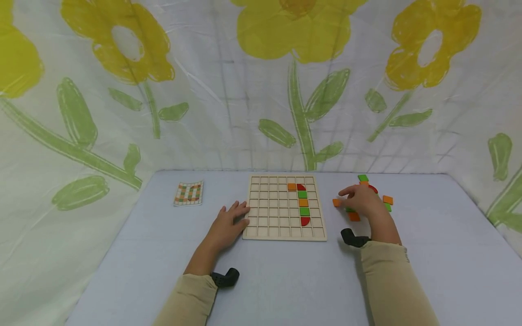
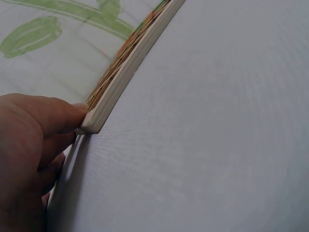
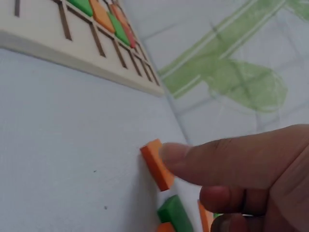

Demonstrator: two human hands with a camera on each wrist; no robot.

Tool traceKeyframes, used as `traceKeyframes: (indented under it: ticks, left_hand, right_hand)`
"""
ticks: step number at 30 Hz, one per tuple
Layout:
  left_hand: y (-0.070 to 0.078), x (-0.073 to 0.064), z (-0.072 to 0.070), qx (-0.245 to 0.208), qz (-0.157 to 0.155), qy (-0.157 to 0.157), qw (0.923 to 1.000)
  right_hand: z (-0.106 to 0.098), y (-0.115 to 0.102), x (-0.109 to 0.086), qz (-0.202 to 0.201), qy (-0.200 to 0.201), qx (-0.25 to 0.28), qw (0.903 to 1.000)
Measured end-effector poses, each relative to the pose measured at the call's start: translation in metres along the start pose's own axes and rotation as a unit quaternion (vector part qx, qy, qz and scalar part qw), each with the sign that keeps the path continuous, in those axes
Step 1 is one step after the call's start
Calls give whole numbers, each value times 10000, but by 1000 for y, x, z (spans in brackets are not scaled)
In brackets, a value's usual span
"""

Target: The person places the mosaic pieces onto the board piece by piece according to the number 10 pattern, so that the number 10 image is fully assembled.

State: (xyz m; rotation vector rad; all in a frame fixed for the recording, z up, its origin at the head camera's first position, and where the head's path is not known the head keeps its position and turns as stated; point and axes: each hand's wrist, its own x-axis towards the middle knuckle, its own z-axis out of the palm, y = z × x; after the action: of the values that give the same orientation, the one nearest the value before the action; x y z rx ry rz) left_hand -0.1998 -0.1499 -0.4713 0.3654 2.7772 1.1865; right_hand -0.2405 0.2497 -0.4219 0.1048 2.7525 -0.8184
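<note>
A pale wooden grid board point(image 1: 269, 231) lies on the table with red, green and orange pieces set in its right-hand columns. My left hand point(image 1: 223, 228) rests against the board's left edge, fingers spread; its thumb point(image 2: 63, 115) touches the corner in the left wrist view. Over a loose pile of coloured pieces, right of the board, hovers my right hand point(image 1: 363, 201). Its thumb point(image 3: 212, 162) overlaps an orange tile point(image 3: 155, 166) in the right wrist view. A green tile point(image 3: 175, 212) lies just below that one. The hand partly hides the pile.
A small card point(image 1: 189, 193) printed with a coloured grid pattern lies left of the board. More loose tiles, including an orange tile point(image 1: 388, 199) and a green tile point(image 1: 363, 178), surround the right hand. A flower-printed curtain point(image 1: 212, 113) hangs behind the table.
</note>
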Motion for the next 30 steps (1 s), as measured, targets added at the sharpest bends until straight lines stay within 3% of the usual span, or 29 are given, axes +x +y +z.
traceKeyframes:
  ticks: [11, 17, 25, 30]
  left_hand:
    - [1, 0, 0, -18, -11, -11, 10000]
    - [0, 0, -1, -14, 5, -28, 10000]
    - [-1, 0, -1, -24, 44, -65, 10000]
    - [-2, 0, -1, -20, 76, -61, 10000]
  right_hand:
    - [10, 4, 5, -91, 62, -127, 9999]
    - [13, -14, 3, -240, 116, -80, 9996]
    - [29, -54, -6, -1372, -525, -13, 9892]
    - [44, -71, -8, -1729, -919, -110, 9806]
